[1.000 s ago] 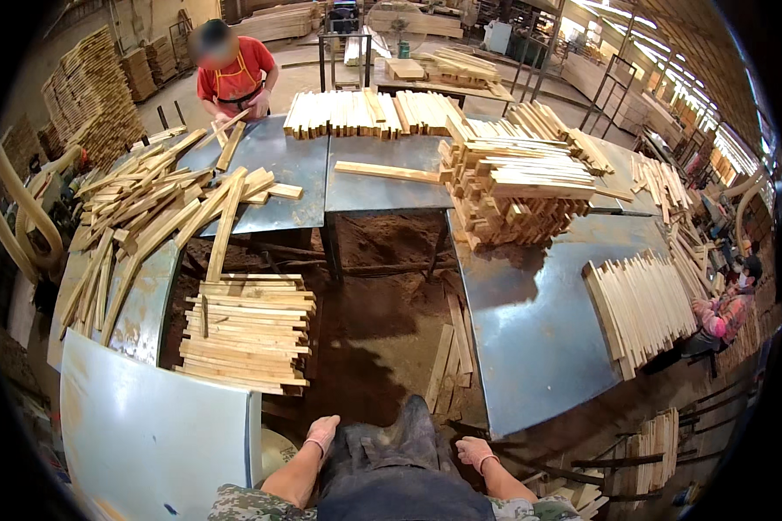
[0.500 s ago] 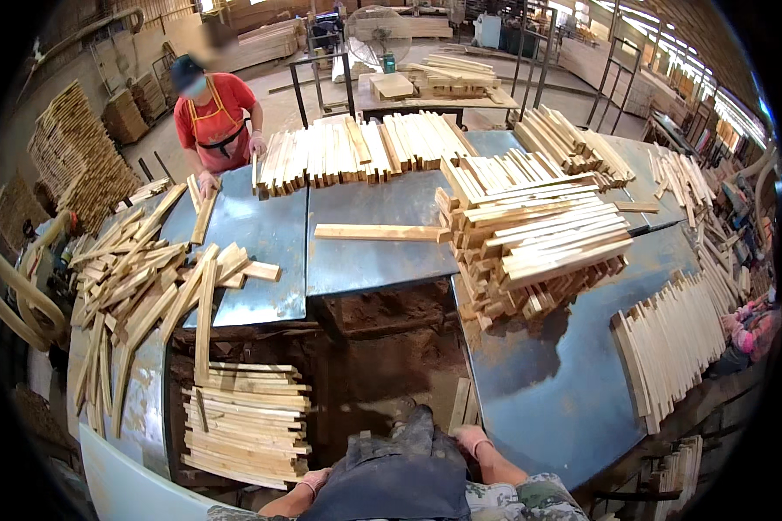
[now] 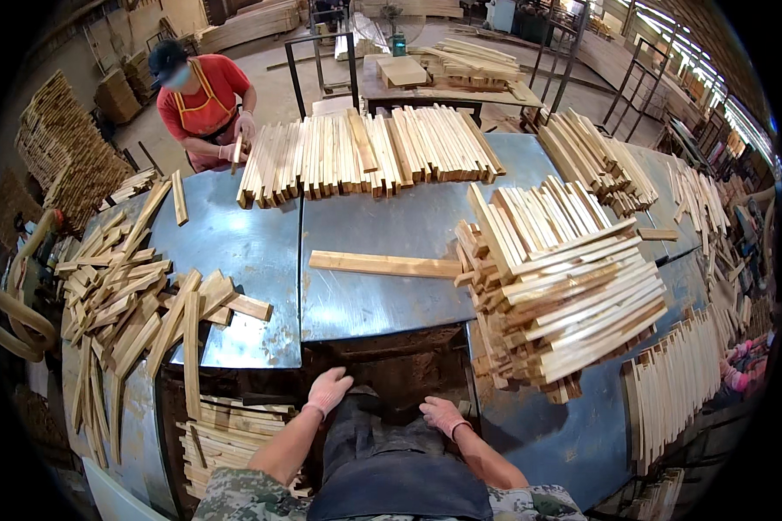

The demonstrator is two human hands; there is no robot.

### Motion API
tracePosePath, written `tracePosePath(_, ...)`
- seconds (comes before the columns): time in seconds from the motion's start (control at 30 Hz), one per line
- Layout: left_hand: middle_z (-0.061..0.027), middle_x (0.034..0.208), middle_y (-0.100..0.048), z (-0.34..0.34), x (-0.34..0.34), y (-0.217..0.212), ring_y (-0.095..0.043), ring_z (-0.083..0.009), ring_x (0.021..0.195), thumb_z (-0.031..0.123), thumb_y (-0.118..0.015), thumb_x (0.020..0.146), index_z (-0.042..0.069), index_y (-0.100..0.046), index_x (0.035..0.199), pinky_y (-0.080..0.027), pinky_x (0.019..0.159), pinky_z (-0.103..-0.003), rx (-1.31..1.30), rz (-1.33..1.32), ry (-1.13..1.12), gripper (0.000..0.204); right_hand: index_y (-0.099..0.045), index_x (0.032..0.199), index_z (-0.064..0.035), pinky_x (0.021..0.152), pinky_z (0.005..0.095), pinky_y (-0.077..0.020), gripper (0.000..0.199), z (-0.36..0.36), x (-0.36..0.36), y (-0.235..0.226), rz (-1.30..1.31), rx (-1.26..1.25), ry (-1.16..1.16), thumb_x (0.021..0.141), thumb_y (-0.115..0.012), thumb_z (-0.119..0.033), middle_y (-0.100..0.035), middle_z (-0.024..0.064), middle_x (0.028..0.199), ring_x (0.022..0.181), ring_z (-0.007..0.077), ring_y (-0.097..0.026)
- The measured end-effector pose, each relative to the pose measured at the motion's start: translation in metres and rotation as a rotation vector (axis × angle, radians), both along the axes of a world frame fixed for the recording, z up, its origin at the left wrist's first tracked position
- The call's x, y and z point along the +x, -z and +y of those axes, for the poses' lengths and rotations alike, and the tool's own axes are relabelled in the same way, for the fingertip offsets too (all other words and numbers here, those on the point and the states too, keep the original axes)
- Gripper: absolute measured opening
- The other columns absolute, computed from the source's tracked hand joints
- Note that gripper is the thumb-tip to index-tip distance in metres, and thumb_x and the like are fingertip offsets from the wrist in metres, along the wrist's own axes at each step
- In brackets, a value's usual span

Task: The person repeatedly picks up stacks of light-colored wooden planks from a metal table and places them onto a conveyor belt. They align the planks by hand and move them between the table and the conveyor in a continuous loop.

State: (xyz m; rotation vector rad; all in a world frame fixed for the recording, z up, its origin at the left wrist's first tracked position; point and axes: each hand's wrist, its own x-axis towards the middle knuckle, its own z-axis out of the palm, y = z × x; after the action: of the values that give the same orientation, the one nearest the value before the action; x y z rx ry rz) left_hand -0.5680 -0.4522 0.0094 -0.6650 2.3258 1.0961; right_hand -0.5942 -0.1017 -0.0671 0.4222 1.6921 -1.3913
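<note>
Wooden slat [image 3: 384, 264] alone between stacked slats [image 3: 565, 295] and scattered offcuts [image 3: 139, 304].

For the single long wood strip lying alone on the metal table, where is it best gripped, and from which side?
Probably the left end of the single strip, taken from above across its narrow width. It lies flat on the metal table, its left end free, while its right end runs against the tall stack. The left hand is nearer that end.

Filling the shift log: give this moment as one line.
left hand: open, empty, near table edge | right hand: open, empty | nearest: single wooden slat | slat stack at right
</note>
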Motion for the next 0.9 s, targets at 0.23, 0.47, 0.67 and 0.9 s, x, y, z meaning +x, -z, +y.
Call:
tracePosePath(0.23,-0.0124,0.148,-0.06,-0.048,-0.221,0.03,-0.051,-0.0315,0.142,0.035,-0.065,0.093,0.012,-0.056,0.15,-0.035,0.12,-0.05,-0.514,0.28,0.329,0.062,-0.053,0.152,0.0008,0.055,0.0283,-0.0397,0.057,-0.023,-0.052,0.016,-0.019,0.012,0.239,0.098,-0.069,-0.01,-0.057,0.0024,0.086,0.065,0.0127,-0.052)
tracePosePath(0.47,-0.0131,0.144,-0.059,-0.109,-0.335,0.068,-0.048,-0.0327,0.142,0.019,-0.065,0.087,0.014,-0.054,0.149,-0.031,0.12,-0.055,-0.704,0.474,0.491,0.063,-0.054,0.154,0.0002,0.086,0.0338,-0.0562,0.064,-0.107,-0.119,-0.047,-0.032,0.29,0.044,0.099,-0.073,-0.027,-0.073,0.0097,0.123,0.102,0.0182,-0.068)
tracePosePath(0.67,-0.0124,0.133,-0.065,-0.153,-0.355,0.023,-0.059,-0.0331,0.127,0.029,-0.077,0.084,0.014,-0.065,0.142,-0.043,0.111,-0.049,-0.346,0.064,0.612,0.061,-0.053,0.154,0.0011,0.082,0.0307,-0.0547,0.066,-0.158,-0.158,-0.05,-0.079,0.214,0.097,0.098,-0.075,-0.026,-0.071,0.0065,0.111,0.093,0.015,-0.065)
tracePosePath(0.9,-0.0033,0.094,-0.065,-0.196,-0.287,0.013,-0.061,-0.0156,0.088,0.035,-0.08,0.093,-0.002,-0.065,0.139,-0.054,0.087,-0.034,0.822,-0.229,-0.086,0.06,-0.048,0.157,0.0041,0.083,0.0323,-0.0554,0.069,-0.206,-0.226,-0.035,0.042,0.118,-0.005,0.099,-0.074,-0.023,-0.071,0.0106,0.108,0.09,0.0177,-0.066)
